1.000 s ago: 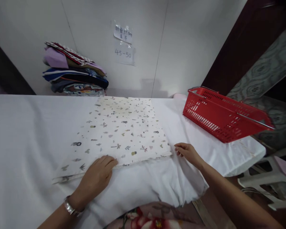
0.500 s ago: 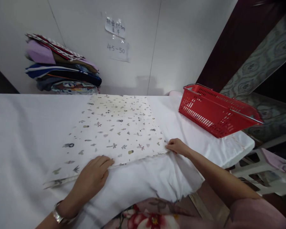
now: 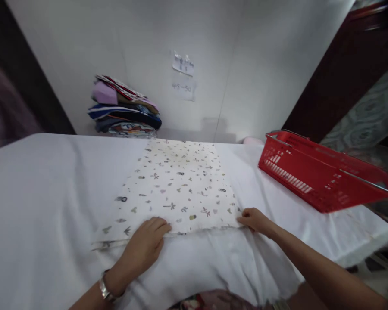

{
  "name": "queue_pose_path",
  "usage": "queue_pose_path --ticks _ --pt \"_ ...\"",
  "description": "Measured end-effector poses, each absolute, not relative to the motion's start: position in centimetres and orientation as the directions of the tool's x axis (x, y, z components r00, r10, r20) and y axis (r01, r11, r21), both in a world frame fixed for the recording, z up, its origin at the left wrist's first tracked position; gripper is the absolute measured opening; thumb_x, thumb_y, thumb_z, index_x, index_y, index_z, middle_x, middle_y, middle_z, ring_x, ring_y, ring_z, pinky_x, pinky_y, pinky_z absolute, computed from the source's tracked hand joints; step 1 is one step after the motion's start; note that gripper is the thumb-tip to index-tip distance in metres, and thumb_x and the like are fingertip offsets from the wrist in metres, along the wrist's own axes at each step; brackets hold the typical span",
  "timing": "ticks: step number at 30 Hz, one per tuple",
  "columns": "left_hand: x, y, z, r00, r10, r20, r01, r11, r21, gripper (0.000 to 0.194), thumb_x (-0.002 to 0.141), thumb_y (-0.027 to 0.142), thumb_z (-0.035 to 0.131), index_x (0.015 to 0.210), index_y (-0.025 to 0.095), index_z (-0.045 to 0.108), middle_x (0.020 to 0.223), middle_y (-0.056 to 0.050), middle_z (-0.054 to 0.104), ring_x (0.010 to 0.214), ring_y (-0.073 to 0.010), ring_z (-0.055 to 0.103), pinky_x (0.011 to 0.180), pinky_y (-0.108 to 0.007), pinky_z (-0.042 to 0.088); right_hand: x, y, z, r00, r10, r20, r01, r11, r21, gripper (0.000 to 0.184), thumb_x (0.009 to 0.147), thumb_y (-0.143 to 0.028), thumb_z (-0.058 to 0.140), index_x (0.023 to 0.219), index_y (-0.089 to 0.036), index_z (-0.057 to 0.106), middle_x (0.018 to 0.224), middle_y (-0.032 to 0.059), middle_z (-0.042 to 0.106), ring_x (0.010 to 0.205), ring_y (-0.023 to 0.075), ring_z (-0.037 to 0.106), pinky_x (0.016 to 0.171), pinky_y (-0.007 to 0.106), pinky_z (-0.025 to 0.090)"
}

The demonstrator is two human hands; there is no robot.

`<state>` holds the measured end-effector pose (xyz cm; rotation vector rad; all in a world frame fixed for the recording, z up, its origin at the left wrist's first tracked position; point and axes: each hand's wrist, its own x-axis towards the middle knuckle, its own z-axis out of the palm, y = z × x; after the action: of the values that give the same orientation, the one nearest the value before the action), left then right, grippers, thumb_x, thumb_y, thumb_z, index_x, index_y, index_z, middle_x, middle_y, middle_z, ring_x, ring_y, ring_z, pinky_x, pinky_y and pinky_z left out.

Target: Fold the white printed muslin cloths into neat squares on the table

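A folded cream cloth with small printed motifs (image 3: pixel 177 185) lies flat on the white-covered table (image 3: pixel 45 193). My left hand (image 3: pixel 145 247) rests palm down on the cloth's near edge, fingers stretched out and together. My right hand (image 3: pixel 255 220) is at the cloth's near right corner, its fingers curled onto that corner. A watch sits on my left wrist.
A stack of folded clothes (image 3: pixel 124 107) stands against the back wall at the left. A red plastic basket (image 3: pixel 317 172) sits at the table's right end. Paper notes (image 3: pixel 183 75) are stuck on the wall. The table's right edge drops off beside the basket.
My right hand moved left from the bare sheet onto the cloth's near right corner. My left hand stayed on the near edge. The camera shifted, so the whole scene sits lower and further right.
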<state>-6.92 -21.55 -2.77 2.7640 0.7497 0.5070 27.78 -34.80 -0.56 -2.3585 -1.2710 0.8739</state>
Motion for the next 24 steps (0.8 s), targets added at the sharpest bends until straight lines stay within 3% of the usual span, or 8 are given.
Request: queue_pose_path --ticks 6,14,24 --pt "-6.9 -22.2 -2.3 0.786 0.574 0.231 0.477 -0.8 0.364 0.04 0.067 -0.003 0.038 0.093 0.022 0.057 0.093 -0.003 0.055 0.088 -0.0185 0.048 0.078 -0.034 0.039 28.1 -34.6 -2.0 0.398 0.882 -0.251 0.621 -0.46 -0.634 0.02 0.069 -0.025 0.054 0.056 -0.019 0.041 0.042 -0.0077 0.039 0.04 0.0064 0.037 0.04 0.019 0.026" --pt "-7.0 -22.6 -2.4 0.772 0.595 0.223 0.483 -0.778 0.402 0.04 0.066 -0.005 0.036 0.089 0.021 0.056 0.093 -0.002 0.054 0.089 -0.0184 0.047 0.081 -0.035 0.037 27.7 -34.1 -2.4 0.447 0.799 -0.402 0.511 -0.597 -0.619 0.018 0.067 -0.029 0.055 0.06 -0.021 0.041 0.041 -0.0056 0.046 0.032 0.0088 0.04 0.03 0.019 0.029" --pt "-7.2 -22.4 -2.6 0.773 0.588 0.239 0.461 -0.779 0.425 0.036 0.065 -0.004 0.038 0.085 0.02 0.055 0.092 -0.002 0.054 0.087 -0.0176 0.047 0.078 -0.033 0.038 27.5 -33.8 -2.1 0.388 0.763 -0.517 0.452 -0.647 -0.615 0.024 0.066 -0.033 0.057 0.062 -0.022 0.036 0.036 -0.0072 0.04 0.031 0.0077 0.035 0.031 0.018 0.024"
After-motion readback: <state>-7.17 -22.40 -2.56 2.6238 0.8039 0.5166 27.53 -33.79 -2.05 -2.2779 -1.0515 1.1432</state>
